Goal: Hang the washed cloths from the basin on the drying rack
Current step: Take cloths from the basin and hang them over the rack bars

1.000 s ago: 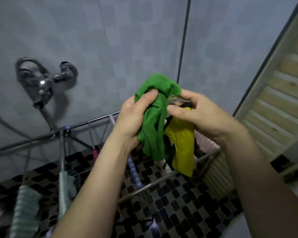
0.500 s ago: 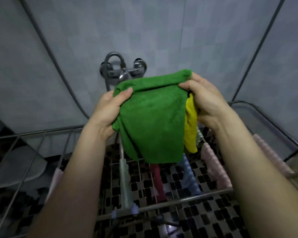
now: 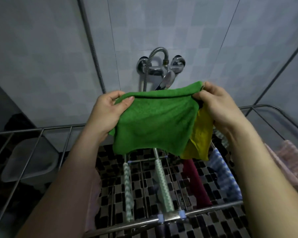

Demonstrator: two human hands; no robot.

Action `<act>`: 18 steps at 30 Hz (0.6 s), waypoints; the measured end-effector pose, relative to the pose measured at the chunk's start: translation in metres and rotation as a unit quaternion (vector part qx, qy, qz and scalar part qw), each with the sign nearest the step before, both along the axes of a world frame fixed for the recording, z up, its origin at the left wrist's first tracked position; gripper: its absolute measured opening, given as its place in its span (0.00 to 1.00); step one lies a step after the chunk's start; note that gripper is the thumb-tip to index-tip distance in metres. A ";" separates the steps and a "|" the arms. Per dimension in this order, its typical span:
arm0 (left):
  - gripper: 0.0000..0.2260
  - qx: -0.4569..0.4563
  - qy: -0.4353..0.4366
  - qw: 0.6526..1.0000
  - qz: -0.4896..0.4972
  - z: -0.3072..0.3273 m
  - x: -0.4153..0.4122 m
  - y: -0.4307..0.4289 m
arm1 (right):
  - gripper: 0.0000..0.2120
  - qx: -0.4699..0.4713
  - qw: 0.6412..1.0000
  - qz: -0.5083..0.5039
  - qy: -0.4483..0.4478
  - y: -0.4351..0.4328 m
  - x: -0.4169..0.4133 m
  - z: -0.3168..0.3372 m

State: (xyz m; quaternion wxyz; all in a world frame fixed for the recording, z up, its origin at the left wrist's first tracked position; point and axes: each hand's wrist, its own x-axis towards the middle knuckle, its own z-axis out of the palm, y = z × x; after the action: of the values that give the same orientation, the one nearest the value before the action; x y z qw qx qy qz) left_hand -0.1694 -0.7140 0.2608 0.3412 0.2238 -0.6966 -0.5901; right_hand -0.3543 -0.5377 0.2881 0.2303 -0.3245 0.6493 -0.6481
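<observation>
1. The rack (image 3: 213,209) spans below, carrying striped, maroon, blue and pink cloths (image 3: 196,182).
2. The green cloth (image 3: 155,124) is spread in the air above the rack.
3. The left hand (image 3: 107,114) and right hand (image 3: 218,107) pinch its top corners.
4. The yellow cloth (image 3: 200,136) hangs beneath the right hand.

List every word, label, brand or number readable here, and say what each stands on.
None can be read. The green cloth, yellow cloth, rack, basin and tap show no print, tag or number.
</observation>
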 end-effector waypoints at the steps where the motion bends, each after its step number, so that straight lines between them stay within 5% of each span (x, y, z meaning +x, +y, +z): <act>1: 0.04 -0.002 0.003 1.000 -0.007 -0.001 0.001 -0.002 | 0.11 -0.001 1.000 0.004 -0.002 0.001 0.000 0.000; 15: 0.05 -0.033 -0.078 0.994 0.075 -0.113 -0.053 -0.019 | 0.11 0.139 0.989 -0.052 -0.010 -0.039 -0.047 -0.118; 18: 0.04 -0.043 -0.107 0.990 0.087 -0.131 -0.061 -0.023 | 0.10 0.176 0.981 -0.068 0.047 -0.050 -0.056 -0.130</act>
State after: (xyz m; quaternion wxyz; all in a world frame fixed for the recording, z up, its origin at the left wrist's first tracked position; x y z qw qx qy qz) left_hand -0.2308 -0.7366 0.1298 0.3238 0.3306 -0.7316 -0.5006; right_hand -0.4104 -0.5876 0.1582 0.2083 -0.2643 0.7840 -0.5217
